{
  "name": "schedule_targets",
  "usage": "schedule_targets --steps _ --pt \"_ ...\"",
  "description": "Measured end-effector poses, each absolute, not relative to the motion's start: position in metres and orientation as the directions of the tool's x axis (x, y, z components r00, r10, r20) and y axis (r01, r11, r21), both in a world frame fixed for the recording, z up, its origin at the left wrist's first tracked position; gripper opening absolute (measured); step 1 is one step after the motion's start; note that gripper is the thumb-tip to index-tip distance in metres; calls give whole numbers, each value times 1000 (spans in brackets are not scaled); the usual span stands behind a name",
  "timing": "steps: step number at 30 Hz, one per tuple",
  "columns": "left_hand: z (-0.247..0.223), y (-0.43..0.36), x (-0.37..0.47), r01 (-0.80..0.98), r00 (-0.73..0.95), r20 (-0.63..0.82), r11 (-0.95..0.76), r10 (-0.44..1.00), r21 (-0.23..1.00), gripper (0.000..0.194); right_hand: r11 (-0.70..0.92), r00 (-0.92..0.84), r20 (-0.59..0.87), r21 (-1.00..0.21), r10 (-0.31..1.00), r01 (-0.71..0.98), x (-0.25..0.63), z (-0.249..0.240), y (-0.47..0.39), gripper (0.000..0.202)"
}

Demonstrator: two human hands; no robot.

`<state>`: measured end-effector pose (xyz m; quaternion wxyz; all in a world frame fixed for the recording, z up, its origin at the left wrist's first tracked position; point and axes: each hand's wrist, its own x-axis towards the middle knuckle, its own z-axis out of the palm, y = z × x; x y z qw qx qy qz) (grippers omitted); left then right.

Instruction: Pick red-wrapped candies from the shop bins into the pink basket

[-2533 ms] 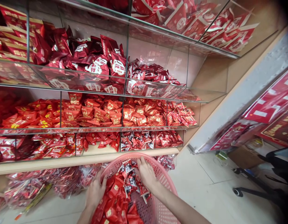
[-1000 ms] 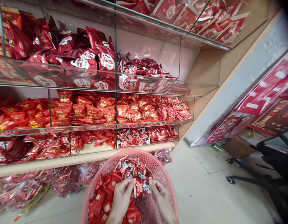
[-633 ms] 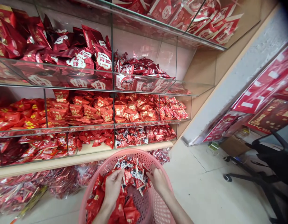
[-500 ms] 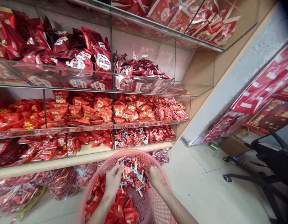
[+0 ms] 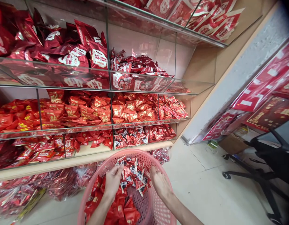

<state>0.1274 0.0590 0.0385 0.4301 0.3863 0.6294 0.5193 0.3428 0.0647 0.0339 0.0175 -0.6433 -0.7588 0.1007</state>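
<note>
A pink perforated plastic basket [image 5: 163, 195] sits low in front of me, with small packets inside it. Red packets [image 5: 118, 206] fill its left side, and red, black and white packets [image 5: 132, 172] lie in a heap at its far side. My left hand [image 5: 113, 181] is closed at the left edge of that heap, thumb and fingers pressed together. On the right of the heap, my right hand [image 5: 159, 181] is closed too, near the basket's inner wall. What the fingertips of either hand grip, if anything, is hidden.
Glass-fronted shelves [image 5: 88, 126] of red packets rise ahead. Clear bags of packets [image 5: 62, 184] lie on the floor under the lowest shelf. A black wheeled chair [image 5: 263, 178] and a cardboard box [image 5: 233, 147] stand at right, by a wall with red printed sheets [image 5: 252, 100].
My right hand has shifted slightly right, away from the heap of packets. My left hand stays almost in place. The view has turned slightly.
</note>
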Motion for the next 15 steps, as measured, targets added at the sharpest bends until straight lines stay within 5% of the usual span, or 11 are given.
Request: schedule_targets --steps 7,15 --pt "38 53 133 37 -326 -146 168 934 985 48 431 -414 -133 157 901 889 346 22 52 36" --pt "38 56 132 86 -281 -143 173 949 981 42 546 -538 -106 253 836 799 336 -1 50 39"
